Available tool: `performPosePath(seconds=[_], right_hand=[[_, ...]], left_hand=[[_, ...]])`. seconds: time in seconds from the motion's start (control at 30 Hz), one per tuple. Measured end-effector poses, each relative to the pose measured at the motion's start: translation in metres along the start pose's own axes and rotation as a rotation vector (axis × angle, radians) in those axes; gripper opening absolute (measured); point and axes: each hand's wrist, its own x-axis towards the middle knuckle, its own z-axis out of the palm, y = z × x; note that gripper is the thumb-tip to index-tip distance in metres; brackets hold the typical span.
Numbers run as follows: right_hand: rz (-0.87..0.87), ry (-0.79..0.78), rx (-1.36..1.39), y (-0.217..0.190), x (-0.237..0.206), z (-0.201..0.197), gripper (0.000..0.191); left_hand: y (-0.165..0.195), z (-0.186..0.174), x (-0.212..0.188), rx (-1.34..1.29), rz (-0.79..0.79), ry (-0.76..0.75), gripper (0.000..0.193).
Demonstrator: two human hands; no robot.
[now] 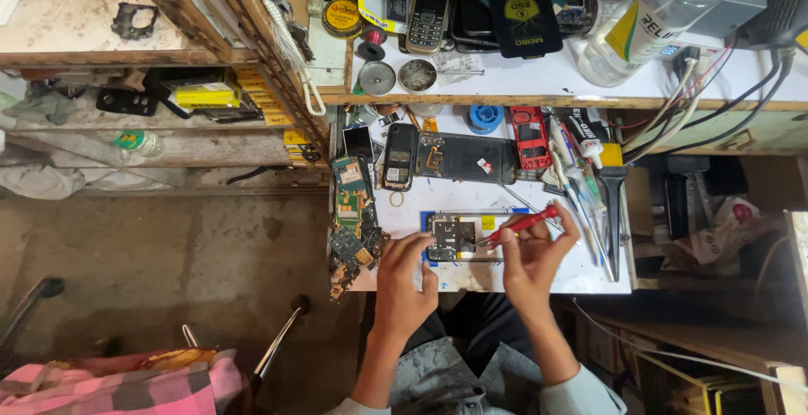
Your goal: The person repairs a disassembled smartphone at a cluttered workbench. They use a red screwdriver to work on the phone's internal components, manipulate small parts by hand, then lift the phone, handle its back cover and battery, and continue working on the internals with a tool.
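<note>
On the small white bench [471,200], near its front edge, an opened phone [459,236] lies flat with its back off and the boards exposed. It sits square to the person, probably so both hands reach it without twisting.

Left hand [404,280]: fingers curled together, tips pressing the phone's left end. Looks like a brace so the body doesn't skate under tool pressure.

Right hand [532,257]: fingers pinched shut on a red-handled screwdriver [520,225], held low and slanted, tip pointing left into the phone's middle. I can't tell whether the tip actually touches a screw.

Around it:
- Loose green circuit boards [352,213] are stacked along the bench's left edge, just beside the phone.
- A second opened dark phone [467,158] and a small keypad handset [398,156] lie further back, side by side.
- A red phone frame [530,137] lies to their right, with tweezers and brushes [581,196] fanned beside the right hand, within easy grab.
- The shelf above [539,82] carries more handsets, a clear plastic bottle [644,19] and cables.
</note>
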Motion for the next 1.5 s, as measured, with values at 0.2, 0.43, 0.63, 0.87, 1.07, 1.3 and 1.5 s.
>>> performPosePath(seconds=[0.2, 0.43, 0.63, 0.87, 1.07, 1.3, 1.5], right_hand=[[-0.01, -0.097, 0.001, 0.002, 0.003, 0.017, 0.075], [-0.085, -0.141, -0.135, -0.002, -0.006, 0.02, 0.074], [-0.052, -0.075, -0.194, -0.006, -0.007, 0.02, 0.074], [-0.105, -0.132, -0.201, -0.01, -0.006, 0.022, 0.073], [-0.132, -0.145, -0.224, -0.011, -0.007, 0.026, 0.073], [-0.178, -0.165, -0.235, -0.011, -0.007, 0.026, 0.076], [-0.211, -0.201, -0.295, -0.013, -0.009, 0.027, 0.075]], left_hand=[[0.003, 0.003, 0.001, 0.097, 0.099, -0.049, 0.041], [-0.009, 0.015, -0.011, 0.131, 0.098, -0.022, 0.034], [-0.013, 0.018, -0.014, 0.102, 0.08, -0.008, 0.034], [-0.013, 0.02, -0.011, 0.123, 0.084, 0.018, 0.03], [-0.014, 0.021, -0.01, 0.1, 0.086, 0.03, 0.027], [-0.018, 0.022, -0.01, 0.042, 0.09, 0.036, 0.056], [-0.017, 0.024, -0.011, 0.042, 0.034, 0.063, 0.068]])
